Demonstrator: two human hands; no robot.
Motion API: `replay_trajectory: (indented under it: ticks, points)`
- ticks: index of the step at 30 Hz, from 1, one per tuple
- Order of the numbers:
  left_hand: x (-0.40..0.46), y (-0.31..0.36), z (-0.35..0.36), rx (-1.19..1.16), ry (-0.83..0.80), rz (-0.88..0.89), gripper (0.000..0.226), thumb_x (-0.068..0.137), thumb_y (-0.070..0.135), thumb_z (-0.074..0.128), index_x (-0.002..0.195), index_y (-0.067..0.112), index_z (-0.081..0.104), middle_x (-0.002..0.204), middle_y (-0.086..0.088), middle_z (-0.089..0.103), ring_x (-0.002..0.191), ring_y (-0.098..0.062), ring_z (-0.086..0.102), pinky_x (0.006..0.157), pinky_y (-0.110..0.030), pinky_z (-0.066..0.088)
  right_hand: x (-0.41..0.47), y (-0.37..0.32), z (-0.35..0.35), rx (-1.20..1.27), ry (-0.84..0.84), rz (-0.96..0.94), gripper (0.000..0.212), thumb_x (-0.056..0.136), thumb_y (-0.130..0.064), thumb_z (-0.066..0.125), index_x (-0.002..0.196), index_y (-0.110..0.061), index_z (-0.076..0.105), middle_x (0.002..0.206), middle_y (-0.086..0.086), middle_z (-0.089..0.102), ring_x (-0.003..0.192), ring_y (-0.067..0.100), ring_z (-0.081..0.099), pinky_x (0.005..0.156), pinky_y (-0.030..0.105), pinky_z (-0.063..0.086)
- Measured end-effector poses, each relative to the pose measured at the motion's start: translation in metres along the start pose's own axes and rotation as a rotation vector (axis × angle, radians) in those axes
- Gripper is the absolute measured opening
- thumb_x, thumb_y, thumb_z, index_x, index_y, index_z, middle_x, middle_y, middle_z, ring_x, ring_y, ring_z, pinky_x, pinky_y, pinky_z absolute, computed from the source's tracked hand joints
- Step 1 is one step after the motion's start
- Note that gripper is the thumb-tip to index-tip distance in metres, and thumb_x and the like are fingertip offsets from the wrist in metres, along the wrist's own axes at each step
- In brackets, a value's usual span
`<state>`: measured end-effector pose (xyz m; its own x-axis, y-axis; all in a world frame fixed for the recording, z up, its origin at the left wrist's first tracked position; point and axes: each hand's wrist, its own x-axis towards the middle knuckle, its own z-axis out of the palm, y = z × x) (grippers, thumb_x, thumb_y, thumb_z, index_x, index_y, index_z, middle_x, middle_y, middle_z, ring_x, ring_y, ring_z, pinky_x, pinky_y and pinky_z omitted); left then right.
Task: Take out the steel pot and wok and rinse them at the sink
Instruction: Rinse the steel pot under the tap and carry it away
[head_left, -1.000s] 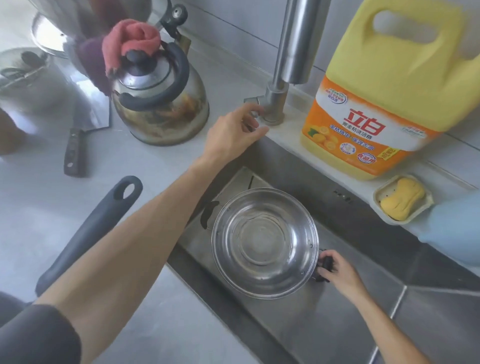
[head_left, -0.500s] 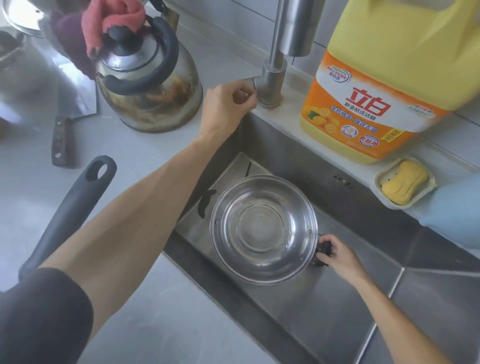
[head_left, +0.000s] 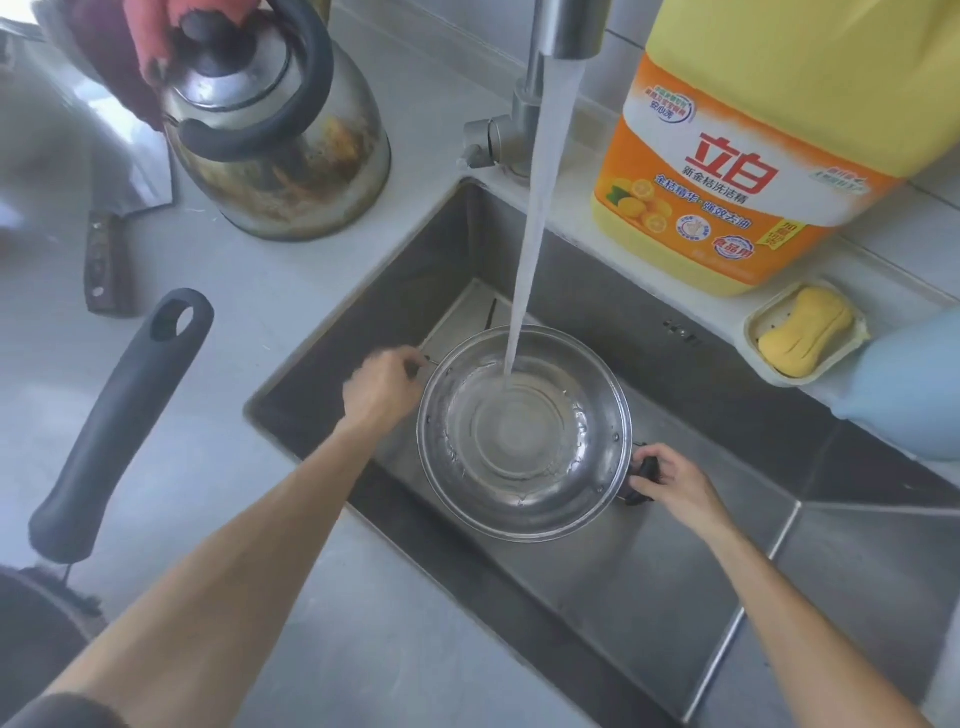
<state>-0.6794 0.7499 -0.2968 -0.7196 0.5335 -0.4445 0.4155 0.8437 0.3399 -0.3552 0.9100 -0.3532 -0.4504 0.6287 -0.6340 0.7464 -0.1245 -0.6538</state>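
Note:
The steel pot (head_left: 524, 436) is held level inside the sink (head_left: 675, 582), under the tap (head_left: 566, 31). A stream of water (head_left: 535, 218) falls into it and pools on its bottom. My right hand (head_left: 670, 480) grips the pot's black right handle. My left hand (head_left: 384, 387) is closed at the pot's left handle, which it hides. The wok's dark rim (head_left: 36, 613) shows at the bottom left on the counter, with its long black handle (head_left: 124, 415) pointing up and right.
A stained steel kettle (head_left: 280, 140) with a red cloth on top stands left of the tap. A cleaver (head_left: 109, 254) lies on the counter. A big yellow detergent jug (head_left: 769, 140) and a soap dish (head_left: 805, 332) sit behind the sink.
My left hand left the tap lever and came down to the pot's left handle. Water now runs from the tap into the pot. My right hand kept its grip.

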Motion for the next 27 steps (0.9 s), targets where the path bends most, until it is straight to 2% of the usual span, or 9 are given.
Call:
replay_trajectory:
  ticks: [3, 7, 9, 13, 17, 20, 24, 25, 27]
  points:
    - [0.005, -0.013, 0.010, -0.071, -0.227, -0.022, 0.036, 0.087, 0.024, 0.058, 0.123, 0.031, 0.059, 0.130, 0.001, 0.058, 0.118, -0.024, 0.054, 0.091, -0.029, 0.041, 0.001, -0.003, -0.001, -0.006, -0.006, -0.004, 0.032, 0.079, -0.002, 0.069, 0.079, -0.032, 0.060, 0.103, 0.010, 0.069, 0.083, 0.019, 0.064, 0.074, 0.027, 0.052]
    - [0.014, -0.017, 0.002, -0.140, -0.251, 0.047, 0.037, 0.085, 0.007, 0.054, 0.112, 0.031, 0.066, 0.124, 0.000, 0.063, 0.110, -0.021, 0.060, 0.089, -0.028, 0.048, 0.001, 0.002, -0.014, 0.014, -0.030, -0.008, 0.036, 0.081, -0.004, 0.068, 0.081, -0.039, 0.062, 0.098, 0.006, 0.068, 0.089, 0.031, 0.067, 0.090, 0.052, 0.052]
    - [0.009, -0.015, -0.006, -0.164, -0.189, 0.104, 0.040, 0.085, 0.007, 0.049, 0.109, 0.035, 0.066, 0.117, 0.000, 0.066, 0.103, -0.022, 0.063, 0.084, -0.027, 0.048, -0.002, 0.003, -0.023, 0.040, -0.033, -0.017, 0.032, 0.081, -0.007, 0.069, 0.087, -0.038, 0.064, 0.099, 0.006, 0.070, 0.086, 0.027, 0.069, 0.095, 0.054, 0.049]
    - [-0.011, -0.012, -0.022, -0.291, -0.066, 0.187, 0.035, 0.085, 0.016, 0.054, 0.110, 0.039, 0.065, 0.098, 0.002, 0.069, 0.091, -0.019, 0.064, 0.075, -0.025, 0.042, -0.028, -0.018, -0.042, 0.152, -0.049, -0.046, 0.032, 0.066, -0.042, 0.081, 0.095, -0.039, 0.068, 0.103, 0.006, 0.073, 0.083, 0.015, 0.070, 0.087, 0.031, 0.055]
    - [-0.027, -0.022, -0.031, -0.271, -0.103, 0.184, 0.028, 0.084, 0.026, 0.062, 0.108, 0.041, 0.062, 0.093, -0.001, 0.067, 0.090, -0.017, 0.060, 0.081, -0.029, 0.043, -0.048, -0.042, -0.063, 0.146, -0.036, -0.120, 0.027, 0.086, -0.011, 0.064, 0.110, -0.025, 0.065, 0.094, -0.006, 0.072, 0.076, -0.001, 0.067, 0.070, 0.006, 0.050]
    - [-0.036, -0.024, -0.029, -0.159, -0.285, 0.175, 0.023, 0.083, 0.029, 0.067, 0.094, 0.047, 0.059, 0.088, 0.003, 0.067, 0.086, -0.017, 0.060, 0.089, -0.036, 0.048, -0.056, -0.062, -0.079, 0.126, 0.002, -0.192, 0.027, 0.087, -0.014, 0.064, 0.107, -0.031, 0.066, 0.099, -0.008, 0.072, 0.080, -0.001, 0.066, 0.078, 0.006, 0.048]
    - [-0.049, -0.018, -0.026, -0.139, -0.295, 0.157, 0.037, 0.081, 0.021, 0.068, 0.080, 0.053, 0.049, 0.085, 0.005, 0.063, 0.083, -0.018, 0.060, 0.087, -0.035, 0.048, -0.067, -0.084, -0.092, 0.116, 0.021, -0.250, 0.044, 0.063, -0.056, 0.073, 0.103, -0.039, 0.066, 0.106, -0.010, 0.071, 0.089, 0.002, 0.067, 0.085, 0.015, 0.051]
    - [-0.051, -0.016, -0.027, -0.156, -0.257, 0.157, 0.034, 0.083, 0.019, 0.067, 0.084, 0.049, 0.051, 0.084, 0.005, 0.063, 0.083, -0.019, 0.060, 0.083, -0.033, 0.047, -0.070, -0.086, -0.093, 0.111, 0.028, -0.250, 0.044, 0.063, -0.054, 0.074, 0.103, -0.037, 0.066, 0.106, -0.010, 0.071, 0.091, 0.002, 0.068, 0.084, 0.014, 0.051]
    - [-0.053, -0.012, -0.035, -0.177, -0.158, 0.146, 0.029, 0.084, 0.016, 0.064, 0.097, 0.042, 0.059, 0.084, 0.001, 0.063, 0.083, -0.021, 0.060, 0.076, -0.029, 0.043, -0.073, -0.084, -0.091, 0.123, 0.042, -0.237, 0.026, 0.077, -0.026, 0.073, 0.103, -0.028, 0.065, 0.101, -0.012, 0.070, 0.090, -0.008, 0.065, 0.080, 0.004, 0.046]
